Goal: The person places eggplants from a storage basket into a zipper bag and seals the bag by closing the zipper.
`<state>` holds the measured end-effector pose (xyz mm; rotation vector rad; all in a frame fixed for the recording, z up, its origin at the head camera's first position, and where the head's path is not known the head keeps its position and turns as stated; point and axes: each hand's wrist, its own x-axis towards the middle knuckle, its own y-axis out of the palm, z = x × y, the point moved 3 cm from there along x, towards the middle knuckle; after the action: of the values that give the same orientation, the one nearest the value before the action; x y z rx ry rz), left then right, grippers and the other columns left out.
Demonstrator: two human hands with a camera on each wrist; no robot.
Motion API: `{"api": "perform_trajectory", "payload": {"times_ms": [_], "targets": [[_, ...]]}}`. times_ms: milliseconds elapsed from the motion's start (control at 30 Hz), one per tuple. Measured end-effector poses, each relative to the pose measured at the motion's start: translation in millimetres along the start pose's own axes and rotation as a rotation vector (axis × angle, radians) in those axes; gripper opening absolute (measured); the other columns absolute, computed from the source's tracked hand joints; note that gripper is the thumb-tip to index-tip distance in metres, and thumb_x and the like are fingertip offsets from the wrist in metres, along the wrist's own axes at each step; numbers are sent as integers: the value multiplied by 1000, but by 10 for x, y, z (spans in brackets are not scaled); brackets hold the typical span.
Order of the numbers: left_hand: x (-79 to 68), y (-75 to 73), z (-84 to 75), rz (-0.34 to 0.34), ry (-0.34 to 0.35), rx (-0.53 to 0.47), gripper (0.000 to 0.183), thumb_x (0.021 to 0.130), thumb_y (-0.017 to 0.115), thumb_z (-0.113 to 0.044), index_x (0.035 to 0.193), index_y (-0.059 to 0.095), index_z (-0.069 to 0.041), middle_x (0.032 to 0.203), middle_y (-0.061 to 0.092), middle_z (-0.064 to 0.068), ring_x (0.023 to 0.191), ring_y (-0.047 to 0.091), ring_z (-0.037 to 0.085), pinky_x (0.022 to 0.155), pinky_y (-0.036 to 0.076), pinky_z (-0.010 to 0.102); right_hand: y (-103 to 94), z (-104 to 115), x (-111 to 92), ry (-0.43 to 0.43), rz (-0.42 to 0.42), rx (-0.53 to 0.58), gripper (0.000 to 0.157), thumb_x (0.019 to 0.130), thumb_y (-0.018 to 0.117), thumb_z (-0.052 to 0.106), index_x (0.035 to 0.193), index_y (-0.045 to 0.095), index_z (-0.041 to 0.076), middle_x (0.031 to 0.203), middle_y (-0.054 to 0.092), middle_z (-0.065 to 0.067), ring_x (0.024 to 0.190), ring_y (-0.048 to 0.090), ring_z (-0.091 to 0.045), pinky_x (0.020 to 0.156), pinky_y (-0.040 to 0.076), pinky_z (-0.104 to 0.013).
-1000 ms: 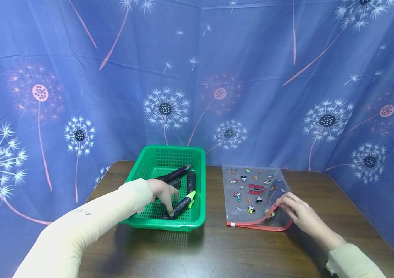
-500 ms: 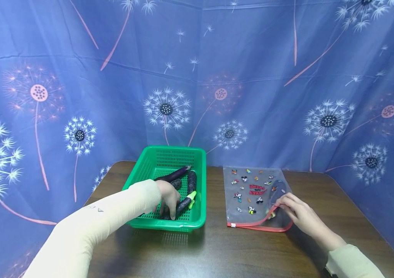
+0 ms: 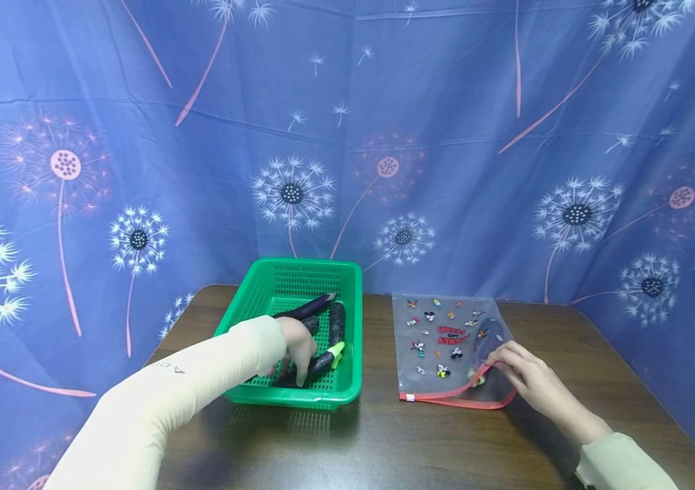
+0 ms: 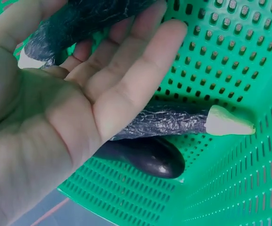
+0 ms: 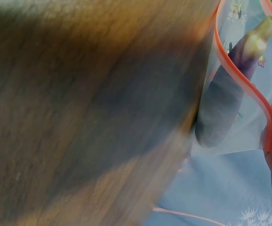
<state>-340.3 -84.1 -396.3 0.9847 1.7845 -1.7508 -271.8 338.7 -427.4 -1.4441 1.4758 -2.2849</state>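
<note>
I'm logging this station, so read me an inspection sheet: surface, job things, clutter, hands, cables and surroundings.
Surface: brown table, wood-grained.
Job things: green basket holding at least four eggplants; clear printed bag lying to its right, red rim held partly open, one more eggplant inside.
Clutter: nothing seen.
Hands: left hand in the basket at the near eggplant, firmness of grip unclear; right hand pinching the bag's rim.
Cables: nothing seen.
Surroundings: blue curtain with dandelion print, behind and at both sides.

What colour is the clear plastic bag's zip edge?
The clear plastic bag has an orange-red zip edge; the right wrist view shows it best.
</note>
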Motion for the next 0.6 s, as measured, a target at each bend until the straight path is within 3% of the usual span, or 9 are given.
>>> {"api": "perform_trajectory", "payload": {"times_ms": [100, 200, 433, 500, 600], "targets": [[-40, -30, -1, -7, -1, 49, 36, 75, 78, -27, 106, 64, -18, 89, 68, 10, 73, 67, 26, 64, 54, 43, -7, 5, -1, 9, 13, -2, 10, 94, 56, 13, 93, 65, 17, 94, 58, 11, 85, 56, -3, 78, 39, -12], [-42, -56, 3, -18, -7, 74, 31, 74, 78, -29, 101, 66, -19, 88, 68, 8, 71, 67, 25, 64, 54, 41, -13, 14, 7, 12, 16, -4, 14, 90, 60, 5, 93, 65, 17, 94, 58, 11, 85, 56, -3, 78, 39, -12], [-92, -120, 14, -51, 37, 107, 64, 74, 79, -27, 132, 51, -23, 112, 61, -1, 87, 63, 19, 65, 54, 38, -11, 16, 3, 12, 19, -3, 14, 89, 61, 5, 93, 65, 17, 94, 59, 10, 84, 56, -4, 77, 39, -12], [-109, -139, 33, -63, 46, 118, 62, 74, 79, -27, 130, 52, -25, 111, 60, -2, 90, 61, 18, 65, 54, 37, -10, 16, 0, 9, 17, -3, 22, 83, 64, -3, 93, 65, 17, 94, 59, 10, 84, 56, -4, 77, 39, -12], [-126, -160, 68, -83, 48, 120, 54, 74, 79, -27, 123, 55, -28, 105, 59, -2, 91, 59, 17, 63, 54, 37, -11, 14, -4, 9, 20, -9, 23, 82, 65, -4, 93, 65, 17, 94, 59, 10, 84, 56, -3, 77, 39, -11]]}}
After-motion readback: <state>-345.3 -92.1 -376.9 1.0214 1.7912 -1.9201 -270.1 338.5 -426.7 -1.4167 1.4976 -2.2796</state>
